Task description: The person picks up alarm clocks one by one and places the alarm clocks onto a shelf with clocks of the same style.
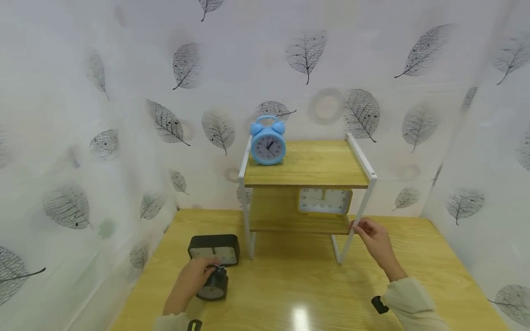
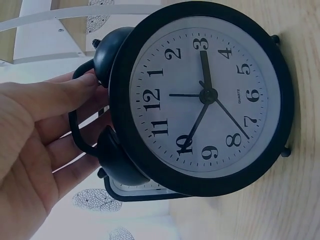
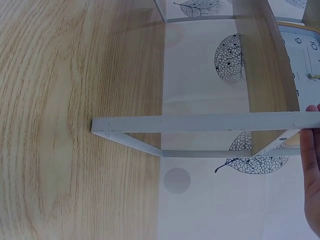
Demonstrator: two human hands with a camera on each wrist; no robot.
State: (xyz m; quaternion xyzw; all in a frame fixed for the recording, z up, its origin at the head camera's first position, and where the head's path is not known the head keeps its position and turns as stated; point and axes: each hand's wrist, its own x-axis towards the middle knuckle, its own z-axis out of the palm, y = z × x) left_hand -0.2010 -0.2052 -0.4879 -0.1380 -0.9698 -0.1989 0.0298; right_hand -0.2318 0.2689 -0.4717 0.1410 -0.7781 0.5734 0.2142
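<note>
My left hand (image 1: 188, 281) pinches the top handle of a black twin-bell alarm clock (image 1: 213, 287). In the left wrist view the thumb lies over the handle (image 2: 74, 122), fingers behind it, and the clock's white dial (image 2: 170, 120) faces the camera. My right hand (image 1: 377, 243) holds the right front leg (image 1: 360, 207) of a two-tier wooden shelf (image 1: 319, 170) with white metal legs, at lower-board height. In the right wrist view the fingertips (image 3: 312, 108) show at that leg; much of the hand is out of frame.
A blue twin-bell alarm clock (image 1: 268, 148) stands on the shelf's top left. A yellow-rimmed rectangular clock (image 1: 325, 202) stands on the lower board, right side. Behind the black alarm clock is a black rectangular clock (image 1: 214, 241). The wooden table (image 1: 285, 280) meets leaf-patterned walls.
</note>
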